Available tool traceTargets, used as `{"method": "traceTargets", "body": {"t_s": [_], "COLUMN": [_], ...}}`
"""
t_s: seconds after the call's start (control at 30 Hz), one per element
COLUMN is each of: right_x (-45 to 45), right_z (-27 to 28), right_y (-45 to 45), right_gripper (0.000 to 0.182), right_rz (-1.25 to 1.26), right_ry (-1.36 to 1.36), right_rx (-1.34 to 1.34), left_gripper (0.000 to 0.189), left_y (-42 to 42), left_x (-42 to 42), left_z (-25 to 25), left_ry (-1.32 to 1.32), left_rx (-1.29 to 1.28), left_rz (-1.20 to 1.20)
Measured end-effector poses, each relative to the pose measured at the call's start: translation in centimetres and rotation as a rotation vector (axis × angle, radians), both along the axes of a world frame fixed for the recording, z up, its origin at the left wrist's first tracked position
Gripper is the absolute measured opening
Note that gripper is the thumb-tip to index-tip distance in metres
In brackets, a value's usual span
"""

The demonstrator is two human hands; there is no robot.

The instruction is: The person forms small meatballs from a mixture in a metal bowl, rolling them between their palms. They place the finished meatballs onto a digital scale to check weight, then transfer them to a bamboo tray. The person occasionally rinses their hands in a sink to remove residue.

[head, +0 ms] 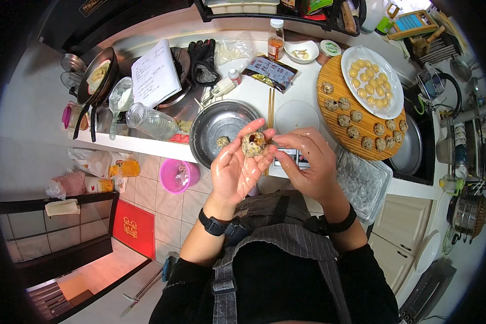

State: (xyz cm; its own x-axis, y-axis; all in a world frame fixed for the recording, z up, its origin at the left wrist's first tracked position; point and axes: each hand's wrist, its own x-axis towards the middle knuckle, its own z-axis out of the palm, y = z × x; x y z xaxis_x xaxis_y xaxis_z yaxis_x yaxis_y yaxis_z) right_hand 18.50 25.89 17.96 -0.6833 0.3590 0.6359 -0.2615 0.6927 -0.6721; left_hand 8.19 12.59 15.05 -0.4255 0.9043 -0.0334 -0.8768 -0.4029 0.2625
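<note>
My left hand [237,174], palm up and glistening, cradles a speckled, grainy ball [252,146] with a dark red spot showing in its top. Just right of the ball, my right hand [315,164] has its thumb and fingers apart, holding nothing. Below my left fingers stands a wide steel bowl [210,121], with a smaller speckled lump [223,141] inside. A kitchen scale with a round plate [297,116] lies behind my right fingers, which partly cover its front. Wooden chopsticks [270,109] rest between bowl and scale.
On the right, a round wooden board [328,75] carries several speckled balls [356,116] and a white plate [395,89] of yellow balls [370,83]. A printed food pouch [270,73] lies behind. Leftward are a plastic jar [152,121], a notebook [156,73] and frying pans [111,67].
</note>
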Motion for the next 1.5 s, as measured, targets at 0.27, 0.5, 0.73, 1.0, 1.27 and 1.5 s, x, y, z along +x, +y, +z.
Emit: {"method": "traceTargets", "body": {"t_s": [0.27, 0.5, 0.73, 1.0, 1.27, 1.5], "right_x": [0.1, -0.1, -0.1, -0.1, -0.2, -0.4], "right_z": [0.1, -0.1, -0.2, 1.4, 2.1, 2.1], "right_y": [0.4, 0.5, 0.9, 1.4, 2.0, 2.4], "right_gripper": [0.032, 0.033, 0.033, 0.032, 0.03, 0.022], "right_rz": [-0.039, -0.023, -0.055, 0.014, 0.127, 0.186], "right_ry": [-0.037, -0.046, -0.053, -0.042, -0.096, -0.097], "right_rx": [0.042, 0.082, 0.105, 0.057, 0.102, 0.097], "left_gripper": [0.055, 0.059, 0.054, 0.045, 0.043, 0.04], "left_y": [0.1, 0.3, 0.6, 0.8, 0.1, -0.1], "left_x": [-0.5, 0.0, 0.8, 1.4, 1.2, 1.0], "left_z": [-0.9, -0.1, 1.9, 2.6, 2.6, 3.3], "left_ry": [-0.136, 0.003, 0.145, 0.646, 0.813, 0.942], "left_rx": [0.002, -0.188, -0.202, -0.284, -0.324, -0.436], "left_rz": [-0.152, -0.119, -0.039, 0.044, 0.038, -0.013]}}
